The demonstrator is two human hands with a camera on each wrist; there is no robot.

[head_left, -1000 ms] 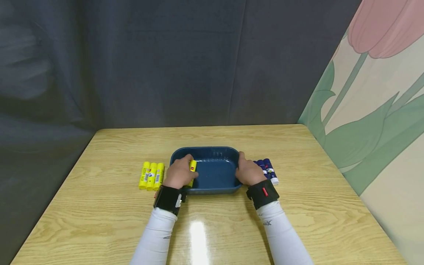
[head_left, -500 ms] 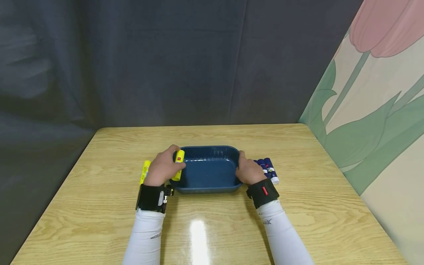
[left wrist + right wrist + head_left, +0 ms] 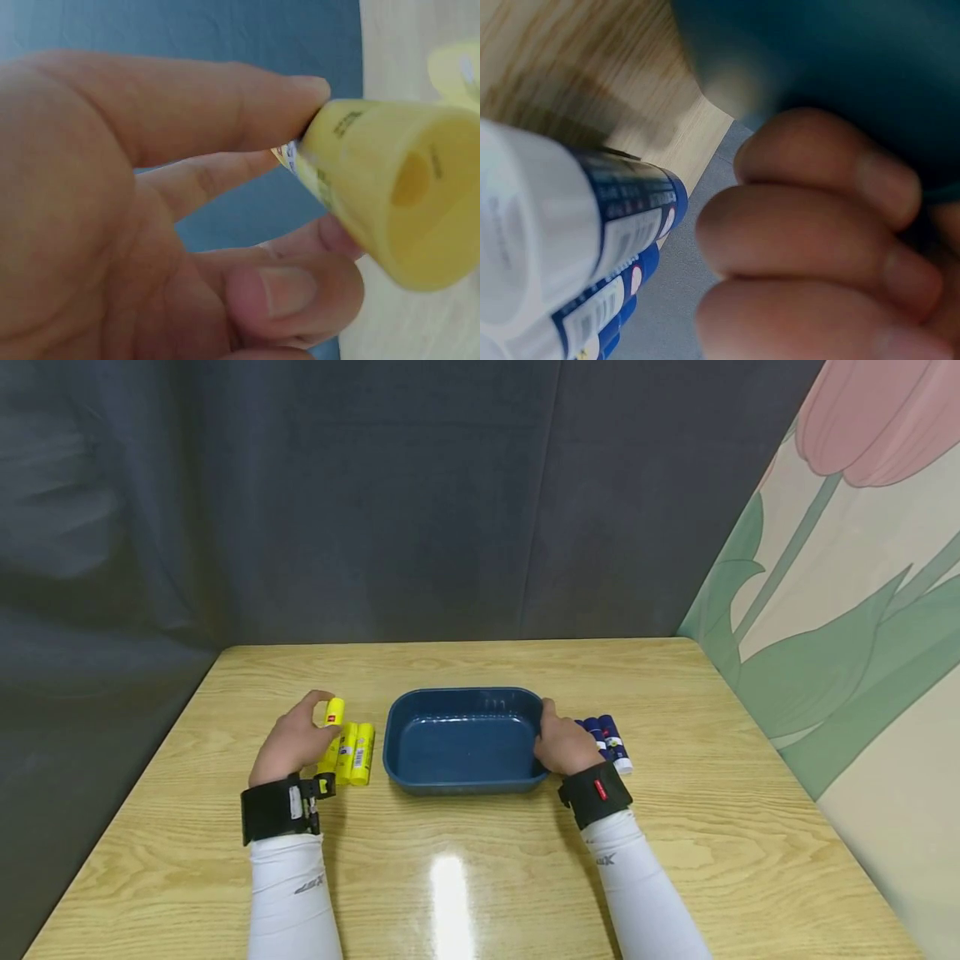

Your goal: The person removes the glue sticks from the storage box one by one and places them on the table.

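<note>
My left hand (image 3: 292, 743) pinches a yellow glue stick (image 3: 334, 712) between thumb and fingers, beside two yellow glue sticks (image 3: 354, 756) lying side by side. The hand and held stick hide the spot just left of them. In the left wrist view the held stick's hollow end faces the camera. My right hand (image 3: 566, 746) grips the right rim of a dark blue rectangular tray (image 3: 465, 787). Curled fingers (image 3: 810, 232) show against the tray's wall in the right wrist view. Nothing lies inside the tray.
Just right of the right hand lie several dark blue glue sticks (image 3: 613, 743) with white ends, partly covered by that hand. A wooden table (image 3: 735, 843) carries everything. Dark cloth (image 3: 390, 510) hangs behind it, and a wall with a painted tulip stands at right.
My left hand has lifted the yellow glue stick out of the tray and carried it left to the other yellow sticks. The right hand stays on the tray's rim.
</note>
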